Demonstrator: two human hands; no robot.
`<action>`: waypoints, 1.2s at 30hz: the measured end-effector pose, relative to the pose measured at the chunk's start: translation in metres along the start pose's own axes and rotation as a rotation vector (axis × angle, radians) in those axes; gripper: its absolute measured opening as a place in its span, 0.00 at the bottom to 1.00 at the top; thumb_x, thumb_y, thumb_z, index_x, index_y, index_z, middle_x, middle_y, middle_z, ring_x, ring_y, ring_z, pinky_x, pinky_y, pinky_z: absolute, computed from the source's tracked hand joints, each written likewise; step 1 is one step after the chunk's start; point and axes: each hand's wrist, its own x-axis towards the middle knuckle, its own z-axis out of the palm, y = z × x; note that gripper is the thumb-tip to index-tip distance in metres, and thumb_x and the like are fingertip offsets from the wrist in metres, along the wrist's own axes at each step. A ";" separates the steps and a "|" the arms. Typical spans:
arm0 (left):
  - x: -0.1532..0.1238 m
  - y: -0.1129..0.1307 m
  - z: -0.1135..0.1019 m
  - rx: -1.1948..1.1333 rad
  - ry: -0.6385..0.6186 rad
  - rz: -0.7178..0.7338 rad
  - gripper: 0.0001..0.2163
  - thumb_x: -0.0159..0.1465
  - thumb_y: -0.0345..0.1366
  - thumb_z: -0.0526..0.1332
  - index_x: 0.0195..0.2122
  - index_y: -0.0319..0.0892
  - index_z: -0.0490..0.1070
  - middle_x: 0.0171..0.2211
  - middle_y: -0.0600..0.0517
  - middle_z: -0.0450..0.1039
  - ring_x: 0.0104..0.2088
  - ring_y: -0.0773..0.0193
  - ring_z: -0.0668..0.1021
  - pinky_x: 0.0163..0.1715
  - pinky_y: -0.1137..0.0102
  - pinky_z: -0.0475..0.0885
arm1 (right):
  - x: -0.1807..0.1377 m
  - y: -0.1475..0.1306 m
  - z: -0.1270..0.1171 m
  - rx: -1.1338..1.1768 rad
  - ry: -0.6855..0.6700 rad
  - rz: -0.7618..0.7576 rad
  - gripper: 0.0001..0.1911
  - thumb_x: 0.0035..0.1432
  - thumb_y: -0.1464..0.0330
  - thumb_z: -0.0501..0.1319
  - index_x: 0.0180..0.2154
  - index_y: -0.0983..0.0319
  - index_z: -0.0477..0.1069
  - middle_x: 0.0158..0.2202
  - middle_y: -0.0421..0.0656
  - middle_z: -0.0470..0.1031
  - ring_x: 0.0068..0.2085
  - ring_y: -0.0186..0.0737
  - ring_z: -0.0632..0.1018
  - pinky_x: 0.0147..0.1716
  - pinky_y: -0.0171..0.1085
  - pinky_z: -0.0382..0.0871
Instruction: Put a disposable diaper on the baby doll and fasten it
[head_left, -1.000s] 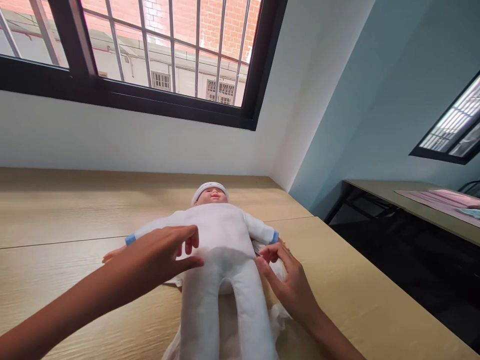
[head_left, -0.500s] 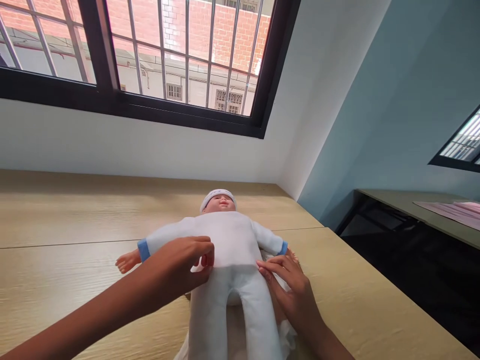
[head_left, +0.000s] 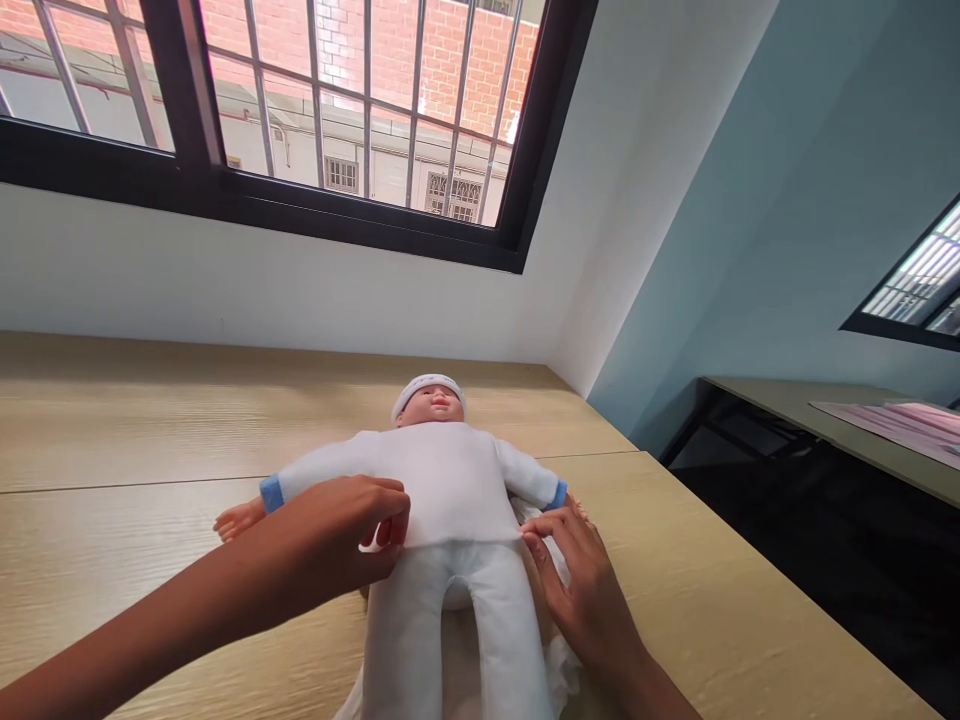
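A baby doll [head_left: 433, 405] in a white cap lies on its back on the wooden table, arms spread. It wears a white top [head_left: 450, 480] with blue cuffs and white trousers [head_left: 412, 620]. My left hand [head_left: 360, 525] is closed on the top's lower hem at the doll's left-of-picture side. At the opposite end of the hem, my right hand [head_left: 574, 565] pinches the corner between thumb and fingers. The hem lies across the waist, over the top of the trousers. Crumpled white cloth [head_left: 566, 670] shows under the doll, partly hidden by my right hand.
The light wooden table [head_left: 135, 420] meets a white wall below a barred window [head_left: 360, 110]. Its right edge slopes toward me. Beyond a dark gap stands a second table [head_left: 780, 395] with pink cloth [head_left: 892, 425] on it.
The top's hem has been drawn slightly down over the trousers' waist and now looks straighter, with both hands still at its ends. The whole view has shifted a little.
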 end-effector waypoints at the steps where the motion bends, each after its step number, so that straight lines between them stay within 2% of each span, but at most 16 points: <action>1: -0.001 0.000 0.001 0.004 0.016 -0.004 0.05 0.56 0.32 0.55 0.24 0.43 0.67 0.27 0.55 0.72 0.27 0.66 0.72 0.25 0.73 0.59 | 0.000 -0.001 0.000 0.006 -0.004 0.005 0.08 0.67 0.72 0.51 0.38 0.58 0.66 0.34 0.41 0.73 0.38 0.42 0.75 0.42 0.42 0.66; 6: -0.005 0.003 0.003 -0.016 0.058 -0.008 0.06 0.56 0.34 0.53 0.25 0.43 0.67 0.26 0.56 0.73 0.25 0.67 0.71 0.24 0.73 0.59 | -0.001 -0.005 0.000 0.029 -0.029 0.028 0.07 0.67 0.72 0.52 0.37 0.59 0.66 0.33 0.40 0.72 0.37 0.41 0.74 0.45 0.43 0.64; 14: -0.004 0.002 0.004 -0.016 0.090 0.011 0.06 0.57 0.33 0.54 0.24 0.43 0.67 0.25 0.57 0.72 0.23 0.68 0.70 0.24 0.73 0.58 | -0.001 -0.005 -0.001 0.034 -0.025 0.022 0.07 0.68 0.72 0.52 0.37 0.59 0.67 0.33 0.41 0.72 0.37 0.41 0.73 0.45 0.43 0.63; 20: -0.002 0.000 0.004 0.006 0.039 0.014 0.07 0.57 0.33 0.54 0.24 0.43 0.67 0.25 0.55 0.72 0.25 0.67 0.71 0.24 0.72 0.59 | -0.003 -0.003 0.000 0.033 -0.031 0.022 0.07 0.68 0.71 0.51 0.38 0.59 0.66 0.34 0.41 0.72 0.38 0.42 0.73 0.44 0.42 0.63; 26: -0.004 0.003 0.004 -0.008 0.096 0.021 0.08 0.58 0.35 0.53 0.23 0.43 0.65 0.24 0.56 0.70 0.22 0.69 0.67 0.22 0.73 0.56 | -0.003 -0.004 0.001 0.068 -0.031 0.039 0.06 0.68 0.71 0.52 0.37 0.59 0.66 0.34 0.41 0.71 0.37 0.41 0.73 0.41 0.41 0.64; 31: -0.004 0.005 0.002 0.002 0.072 0.023 0.08 0.58 0.35 0.54 0.23 0.42 0.65 0.24 0.56 0.68 0.22 0.69 0.65 0.23 0.72 0.56 | -0.003 -0.004 0.002 0.075 -0.025 0.048 0.06 0.68 0.71 0.52 0.37 0.59 0.67 0.34 0.41 0.72 0.37 0.41 0.73 0.41 0.41 0.64; 36: -0.002 0.003 0.002 0.011 0.037 -0.021 0.07 0.58 0.35 0.54 0.23 0.43 0.66 0.25 0.55 0.69 0.23 0.67 0.68 0.24 0.72 0.58 | -0.004 -0.005 0.000 0.086 -0.044 0.065 0.07 0.68 0.71 0.52 0.37 0.59 0.67 0.34 0.41 0.71 0.37 0.41 0.73 0.40 0.40 0.65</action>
